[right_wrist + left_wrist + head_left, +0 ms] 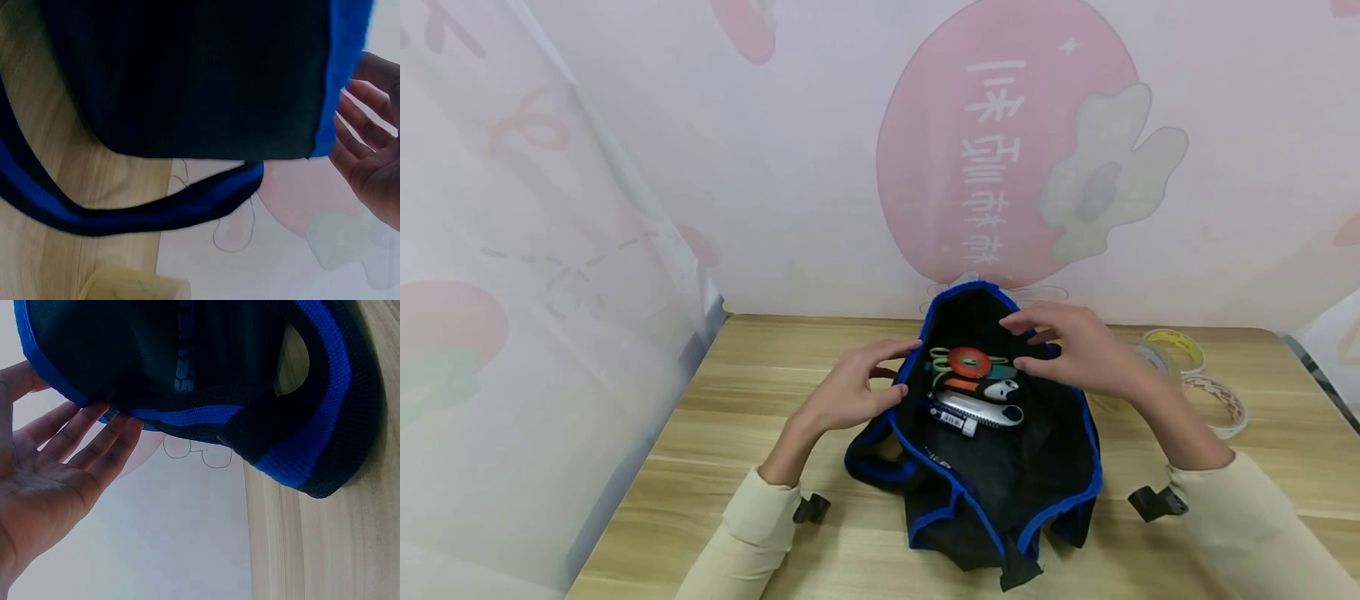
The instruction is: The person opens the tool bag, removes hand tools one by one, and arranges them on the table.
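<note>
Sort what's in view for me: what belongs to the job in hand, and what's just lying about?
Part of the job, apparently:
blue-edged black bag
inside it: green-looped tool, red ring, orange-and-black tool, silver tool, barcoded item

Just lying about, it seems:
yellow roll, grey roll, white roll

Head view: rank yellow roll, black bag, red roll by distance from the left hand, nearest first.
1. Black bag: its blue-edged rim touches the left hand.
2. Red roll: inside the bag, to that hand's right.
3. Yellow roll: outside the bag, on the table's far right.
</note>
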`<action>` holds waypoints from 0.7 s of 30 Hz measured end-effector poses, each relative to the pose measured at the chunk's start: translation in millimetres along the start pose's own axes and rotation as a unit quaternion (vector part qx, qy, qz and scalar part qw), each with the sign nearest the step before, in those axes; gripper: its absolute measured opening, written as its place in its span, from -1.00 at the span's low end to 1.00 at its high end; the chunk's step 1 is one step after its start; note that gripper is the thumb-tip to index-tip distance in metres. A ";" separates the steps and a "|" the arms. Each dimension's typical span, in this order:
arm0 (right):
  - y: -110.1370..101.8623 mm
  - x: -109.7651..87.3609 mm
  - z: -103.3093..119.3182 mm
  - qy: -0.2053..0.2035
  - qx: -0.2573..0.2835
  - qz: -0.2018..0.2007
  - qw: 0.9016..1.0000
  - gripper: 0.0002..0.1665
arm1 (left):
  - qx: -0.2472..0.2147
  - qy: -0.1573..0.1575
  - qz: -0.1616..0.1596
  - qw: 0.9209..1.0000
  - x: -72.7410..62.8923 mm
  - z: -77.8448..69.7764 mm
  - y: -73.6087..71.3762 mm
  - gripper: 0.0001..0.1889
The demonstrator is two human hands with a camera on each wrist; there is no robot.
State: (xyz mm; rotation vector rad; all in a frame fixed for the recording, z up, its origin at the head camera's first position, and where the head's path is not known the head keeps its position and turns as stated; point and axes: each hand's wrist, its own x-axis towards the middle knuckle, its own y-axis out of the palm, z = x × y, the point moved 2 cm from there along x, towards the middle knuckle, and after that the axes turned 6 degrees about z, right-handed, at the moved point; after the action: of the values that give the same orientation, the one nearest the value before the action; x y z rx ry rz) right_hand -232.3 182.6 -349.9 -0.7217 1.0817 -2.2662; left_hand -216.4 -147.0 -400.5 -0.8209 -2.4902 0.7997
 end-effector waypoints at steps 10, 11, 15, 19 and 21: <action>24.3 20.5 -2.7 0.042 0.023 0.073 0.996 -0.35 | 0.002 0.004 0.000 1.000 -0.6 1.2 -0.2 -0.35; 26.4 22.1 -2.7 0.045 0.022 0.078 0.996 -0.34 | 0.001 0.005 0.000 1.000 -0.8 1.2 -0.2 -0.35; 34.5 29.0 -4.1 0.051 0.014 0.088 0.995 -0.33 | 0.001 0.007 -0.001 1.000 -1.0 0.9 -0.1 -0.35; 44.3 35.3 -9.4 0.050 0.005 0.091 0.995 -0.34 | 0.002 0.005 -0.001 1.000 -0.4 -0.2 0.1 -0.35; 49.5 37.1 -13.2 0.051 0.006 0.095 0.994 -0.34 | 0.002 0.005 -0.001 1.000 -0.2 -1.0 0.4 -0.35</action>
State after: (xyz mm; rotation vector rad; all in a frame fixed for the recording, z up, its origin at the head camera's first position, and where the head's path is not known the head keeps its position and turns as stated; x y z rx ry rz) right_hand -256.6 138.4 -388.2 -0.4808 1.1331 -2.1644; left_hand -215.6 -146.4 -400.0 -0.8199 -2.4788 0.7970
